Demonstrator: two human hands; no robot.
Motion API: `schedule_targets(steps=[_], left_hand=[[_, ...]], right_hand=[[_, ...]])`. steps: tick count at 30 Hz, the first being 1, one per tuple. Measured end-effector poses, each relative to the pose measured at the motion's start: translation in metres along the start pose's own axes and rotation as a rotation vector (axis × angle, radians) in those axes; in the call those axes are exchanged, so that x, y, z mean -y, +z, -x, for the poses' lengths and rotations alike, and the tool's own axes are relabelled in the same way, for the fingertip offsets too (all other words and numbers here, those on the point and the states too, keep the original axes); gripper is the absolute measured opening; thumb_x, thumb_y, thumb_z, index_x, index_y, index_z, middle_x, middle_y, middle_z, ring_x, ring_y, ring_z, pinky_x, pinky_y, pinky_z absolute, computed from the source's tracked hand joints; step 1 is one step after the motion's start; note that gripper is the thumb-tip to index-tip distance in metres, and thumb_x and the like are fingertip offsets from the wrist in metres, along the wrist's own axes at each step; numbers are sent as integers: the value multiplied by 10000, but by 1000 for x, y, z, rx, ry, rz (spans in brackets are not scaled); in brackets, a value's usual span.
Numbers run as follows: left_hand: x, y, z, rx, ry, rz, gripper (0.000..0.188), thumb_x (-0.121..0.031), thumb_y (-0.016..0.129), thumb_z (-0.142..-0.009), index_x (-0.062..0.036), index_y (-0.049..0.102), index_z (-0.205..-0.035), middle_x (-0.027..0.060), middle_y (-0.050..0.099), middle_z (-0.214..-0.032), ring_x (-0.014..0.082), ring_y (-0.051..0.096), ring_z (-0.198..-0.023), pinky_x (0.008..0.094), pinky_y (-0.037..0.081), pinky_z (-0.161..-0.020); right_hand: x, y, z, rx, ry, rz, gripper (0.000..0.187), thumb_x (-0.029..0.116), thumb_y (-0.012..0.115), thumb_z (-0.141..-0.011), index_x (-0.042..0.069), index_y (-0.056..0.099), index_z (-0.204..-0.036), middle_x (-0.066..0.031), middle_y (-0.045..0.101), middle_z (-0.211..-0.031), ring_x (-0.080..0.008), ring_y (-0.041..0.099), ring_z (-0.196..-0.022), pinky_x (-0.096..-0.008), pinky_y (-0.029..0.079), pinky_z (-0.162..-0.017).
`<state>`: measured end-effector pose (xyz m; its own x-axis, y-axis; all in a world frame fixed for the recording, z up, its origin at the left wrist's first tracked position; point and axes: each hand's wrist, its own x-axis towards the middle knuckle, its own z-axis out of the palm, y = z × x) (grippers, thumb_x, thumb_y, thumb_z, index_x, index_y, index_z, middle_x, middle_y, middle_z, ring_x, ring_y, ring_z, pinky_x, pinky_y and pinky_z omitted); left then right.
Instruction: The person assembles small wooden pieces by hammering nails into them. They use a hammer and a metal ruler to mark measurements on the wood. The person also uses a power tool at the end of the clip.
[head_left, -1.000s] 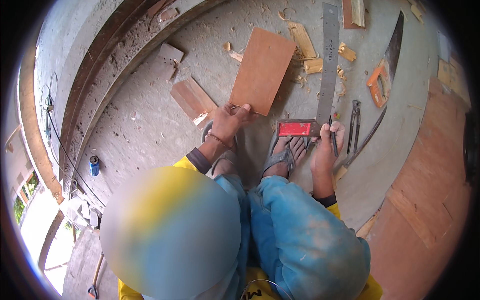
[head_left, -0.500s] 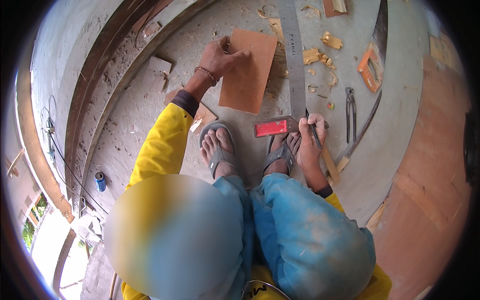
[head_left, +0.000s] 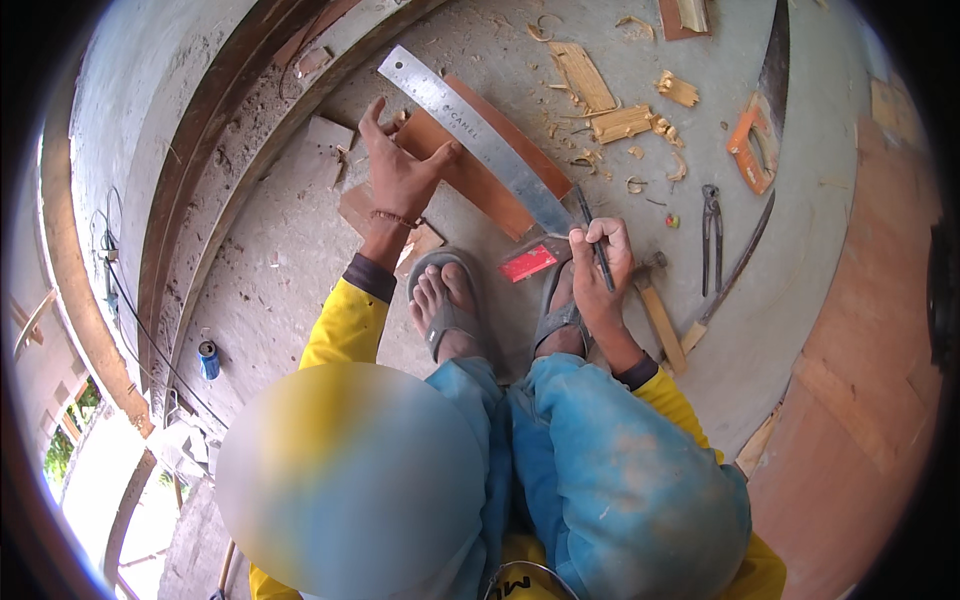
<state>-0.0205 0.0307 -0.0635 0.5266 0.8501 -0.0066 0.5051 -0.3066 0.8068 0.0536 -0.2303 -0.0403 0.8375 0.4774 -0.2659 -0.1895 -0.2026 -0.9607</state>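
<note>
My left hand [head_left: 408, 172] grips the left edge of a thin brown board [head_left: 478, 188], thumb lying on its face and index finger stretched out past the edge. Across the board lies the steel blade of a try square [head_left: 490, 150], slanting from upper left to lower right. Its stock, with a red inlay, sits just above my right foot. My right hand [head_left: 606, 262] is closed at the stock's end of the square and also holds a dark pencil [head_left: 596, 240] pointing up at the board's lower right corner. Where the fingers meet the square is partly hidden.
A hammer [head_left: 660, 315] lies beside my right hand. Farther right are pincers [head_left: 711, 240] and a handsaw with an orange handle [head_left: 752, 150]. Wood scraps [head_left: 622, 123] and shavings litter the concrete. A blue can [head_left: 208, 360] stands at left, near a black cable [head_left: 140, 318].
The board has turned anticlockwise. The square's blade has swung left from beside the board onto its face. My left hand has shifted left and slightly down the picture with the board.
</note>
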Motion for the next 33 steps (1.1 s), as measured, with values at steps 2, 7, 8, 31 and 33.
schedule_targets(steps=[2, 7, 8, 31, 33], left_hand=[[2, -9, -19, 189, 130, -199, 846, -216, 878, -686, 44, 479, -1385, 197, 614, -1238, 292, 607, -1158, 395, 500, -986], [11, -14, -45, 483, 142, -113, 681, -152, 762, -714, -16, 541, -1345, 178, 605, -1199, 338, 566, -1161, 393, 471, -995], [13, -14, -45, 501, 129, -100, 565, -117, 734, -738, 19, 570, -1262, 173, 608, -1143, 319, 582, -1100, 379, 473, -986], [17, -14, -50, 422, -36, 117, 204, -110, 686, -937, 53, 685, -1059, 116, 716, -1022, 141, 662, -898, 308, 528, -809], [16, -13, -49, 411, -96, 321, 232, -86, 692, -934, 64, 682, -1111, 96, 732, -1081, 126, 675, -943, 294, 545, -836]], right_hand=[[-2, -1, -1, -15, 6, 41, 183, 65, 653, -985, 42, 476, -945, -34, 518, -900, -97, 522, -804, -268, 476, -755], [-8, 8, -7, -58, 1, 90, 207, 87, 680, -974, 41, 478, -971, -48, 526, -906, -126, 547, -851, -288, 484, -804], [-7, 10, -9, -57, 6, 89, 218, 91, 688, -970, 41, 476, -978, -50, 527, -908, -132, 551, -857, -293, 487, -813], [-22, -15, -33, -42, -16, 107, 273, 145, 694, -971, 50, 439, -961, -86, 607, -927, -130, 544, -859, -296, 479, -817], [-21, -14, -31, -43, 31, 62, 276, 150, 696, -970, 47, 441, -963, -76, 583, -925, -126, 536, -866, -290, 472, -825]])
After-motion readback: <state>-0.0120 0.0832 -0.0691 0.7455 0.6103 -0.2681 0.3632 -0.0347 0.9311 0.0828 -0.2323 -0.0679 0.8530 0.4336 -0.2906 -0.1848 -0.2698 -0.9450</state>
